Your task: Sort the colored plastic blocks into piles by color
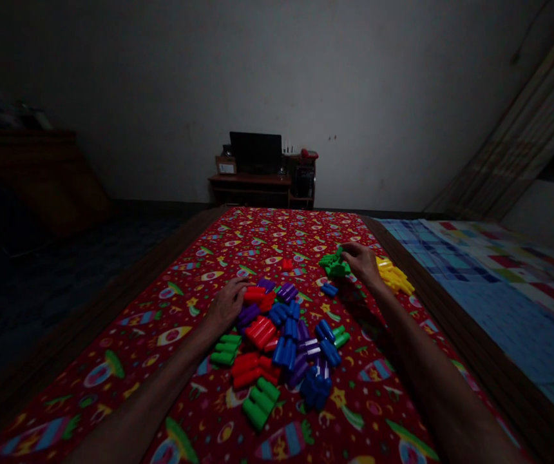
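My left hand (229, 303) rests at the left edge of a mixed heap of plastic blocks, fingers loosely stretched beside a red block (254, 295). Purple blocks (287, 293), blue blocks (285, 353) and more red ones lie in the same heap. Green blocks (261, 403) lie at its near and left sides. Farther right, my right hand (361, 263) is over a small green pile (334, 265), thumb and fingers closed on a green block (339, 252) at its top. Part of that block is hidden by the fingers.
A yellow block pile (395, 277) lies right of my right wrist. One blue block (329, 290) and a small red block (287, 264) lie apart on the red patterned cloth (238, 238). Beyond stands a desk (250, 181) with a monitor (256, 152); a checkered sheet (480, 270) lies right.
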Available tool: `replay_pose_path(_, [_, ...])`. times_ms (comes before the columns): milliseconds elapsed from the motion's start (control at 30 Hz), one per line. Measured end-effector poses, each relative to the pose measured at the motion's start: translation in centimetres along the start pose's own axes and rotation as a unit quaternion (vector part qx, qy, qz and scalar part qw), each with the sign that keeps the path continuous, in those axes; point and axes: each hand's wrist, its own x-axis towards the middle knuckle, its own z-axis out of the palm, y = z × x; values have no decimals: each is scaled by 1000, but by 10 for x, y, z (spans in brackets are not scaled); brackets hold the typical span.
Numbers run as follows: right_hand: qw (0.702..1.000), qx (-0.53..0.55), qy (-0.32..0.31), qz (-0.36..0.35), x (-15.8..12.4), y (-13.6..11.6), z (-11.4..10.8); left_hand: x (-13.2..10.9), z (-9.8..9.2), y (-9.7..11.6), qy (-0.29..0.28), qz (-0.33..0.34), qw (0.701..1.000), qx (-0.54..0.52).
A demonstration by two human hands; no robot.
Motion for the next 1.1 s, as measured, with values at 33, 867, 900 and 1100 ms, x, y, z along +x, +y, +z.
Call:
replay_pose_path(33, [1000,-9,16,6,2,8,1,0,0,0,1,0,1000,-1])
replay_pose_path(867, [886,7,-317,-339,-63,-80,66,0,-1,3,-3,1,1000,-1])
replay_pose_path(900, [882,-5,-333,-333,-63,-81,66,0,-1,3,-3,1,1000,-1])
replay_pose_path(1100, [895,-116,-359,-239,-62,-83,52,0,2,0,3,0,1000,7])
